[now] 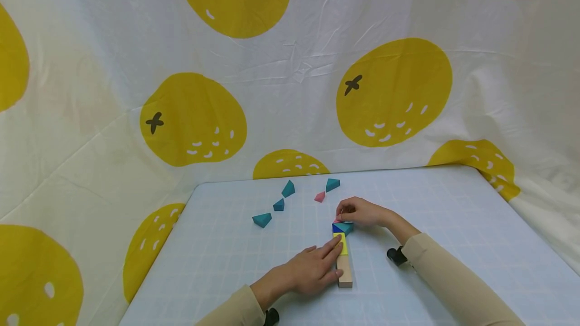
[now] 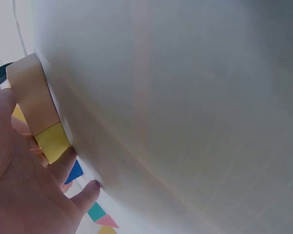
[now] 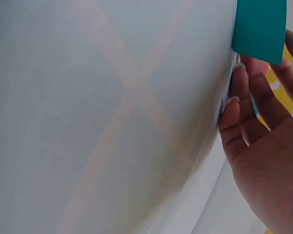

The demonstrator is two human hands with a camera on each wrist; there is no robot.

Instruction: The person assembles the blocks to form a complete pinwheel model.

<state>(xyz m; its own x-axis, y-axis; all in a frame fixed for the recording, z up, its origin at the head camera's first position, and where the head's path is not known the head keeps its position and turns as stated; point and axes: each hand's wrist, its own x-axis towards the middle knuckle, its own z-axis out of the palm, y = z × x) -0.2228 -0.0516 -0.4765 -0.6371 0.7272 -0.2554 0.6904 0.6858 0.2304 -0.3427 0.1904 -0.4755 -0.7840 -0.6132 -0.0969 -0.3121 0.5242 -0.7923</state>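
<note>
A row of blocks runs away from me on the table: a plain wooden block (image 1: 344, 271) nearest, then a yellow block (image 1: 343, 246), a blue triangular block (image 1: 337, 228) and a teal block (image 1: 347, 227) beside it. My left hand (image 1: 310, 271) rests along the row from the left, its fingers extended over the yellow block and its thumb at the wooden one. At the far end, my right hand (image 1: 362, 212) pinches a small pink block (image 1: 337, 220), mostly hidden by the fingers, right at the blue and teal pieces. The teal block (image 3: 261, 29) shows close to the right fingertips.
Farther back lie a loose pink block (image 1: 319, 196) and several teal blocks, among them one at the back (image 1: 333, 184) and one at the left (image 1: 262, 220). A white curtain (image 1: 299, 89) with yellow fruit hangs behind the pale checked tabletop (image 1: 204, 260).
</note>
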